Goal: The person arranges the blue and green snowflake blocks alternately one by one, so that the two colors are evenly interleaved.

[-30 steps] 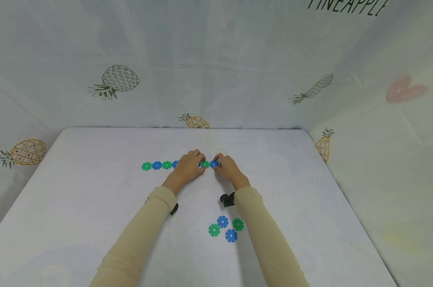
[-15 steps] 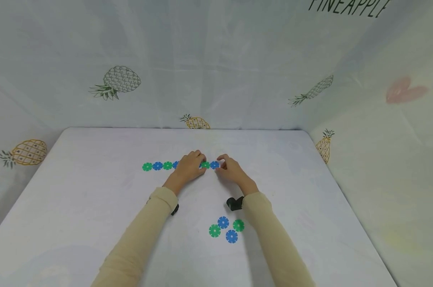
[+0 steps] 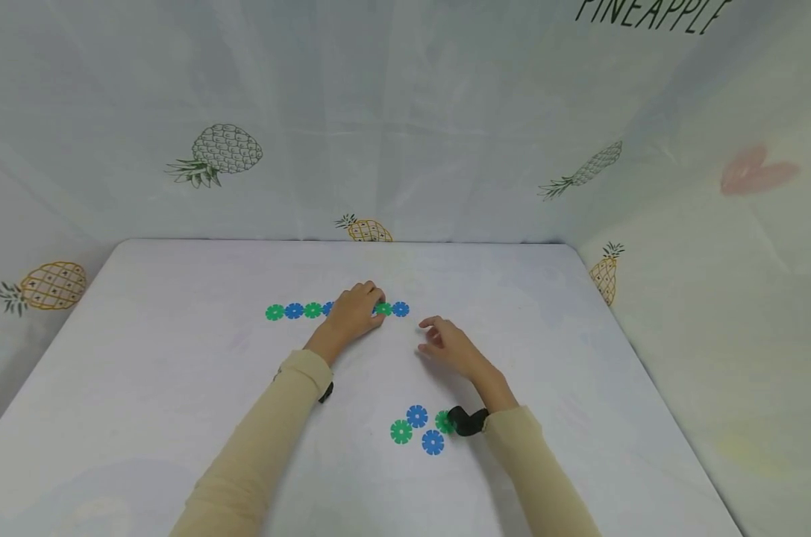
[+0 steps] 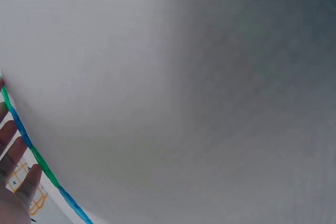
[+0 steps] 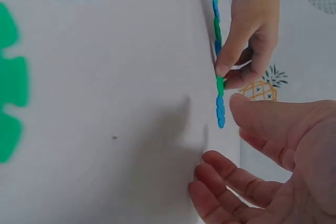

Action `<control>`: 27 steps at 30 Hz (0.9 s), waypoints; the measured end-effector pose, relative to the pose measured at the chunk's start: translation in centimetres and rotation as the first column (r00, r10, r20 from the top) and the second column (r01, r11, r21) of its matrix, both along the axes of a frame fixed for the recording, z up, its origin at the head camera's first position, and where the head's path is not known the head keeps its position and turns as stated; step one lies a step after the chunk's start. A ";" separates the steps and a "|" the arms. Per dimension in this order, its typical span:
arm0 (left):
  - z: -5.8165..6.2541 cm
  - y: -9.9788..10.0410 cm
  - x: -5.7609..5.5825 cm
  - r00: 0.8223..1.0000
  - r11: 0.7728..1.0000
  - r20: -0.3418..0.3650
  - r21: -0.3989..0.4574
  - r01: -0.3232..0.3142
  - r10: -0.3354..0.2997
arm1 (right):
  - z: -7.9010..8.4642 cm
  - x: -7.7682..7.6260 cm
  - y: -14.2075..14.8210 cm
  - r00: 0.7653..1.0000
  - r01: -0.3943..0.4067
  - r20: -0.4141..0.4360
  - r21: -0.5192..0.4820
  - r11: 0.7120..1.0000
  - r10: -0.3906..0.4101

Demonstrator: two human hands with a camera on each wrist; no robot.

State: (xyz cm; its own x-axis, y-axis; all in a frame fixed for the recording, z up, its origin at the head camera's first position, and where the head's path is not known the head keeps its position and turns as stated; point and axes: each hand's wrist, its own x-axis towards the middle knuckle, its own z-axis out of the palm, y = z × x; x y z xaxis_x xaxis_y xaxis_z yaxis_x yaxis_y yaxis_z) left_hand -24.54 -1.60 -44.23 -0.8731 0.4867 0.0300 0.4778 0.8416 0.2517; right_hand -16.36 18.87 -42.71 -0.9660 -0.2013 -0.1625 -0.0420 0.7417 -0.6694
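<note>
Disc chain point(image 3: 312, 309) pinched by left hand point(image 3: 354, 311); right hand point(image 3: 453, 347) relaxed; two blue discs point(image 3: 433, 442), two green discs point(image 3: 401, 432) loose.

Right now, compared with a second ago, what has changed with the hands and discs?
The right hand has let go of the row's blue end disc and drawn back toward the person and to the right. Its wrist camera now partly covers a loose green disc. The left hand still holds the row; the loose discs haven't moved.
</note>
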 end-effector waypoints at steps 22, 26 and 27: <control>-0.1 -0.1 0.1 1.000 1.000 0.005 0.011 -0.001 0.001 | -0.8 8.8 2.0 0.994 0.103 -0.052 0.068 0.992 -0.100; -0.3 -0.1 0.0 1.000 1.000 -0.008 0.013 0.003 -0.003 | -1.0 9.9 2.4 0.991 0.125 -0.049 0.055 0.991 -0.123; -0.4 -0.1 0.0 1.000 1.000 -0.010 0.013 0.004 -0.004 | -1.1 10.2 2.5 0.991 0.130 -0.046 0.054 0.990 -0.128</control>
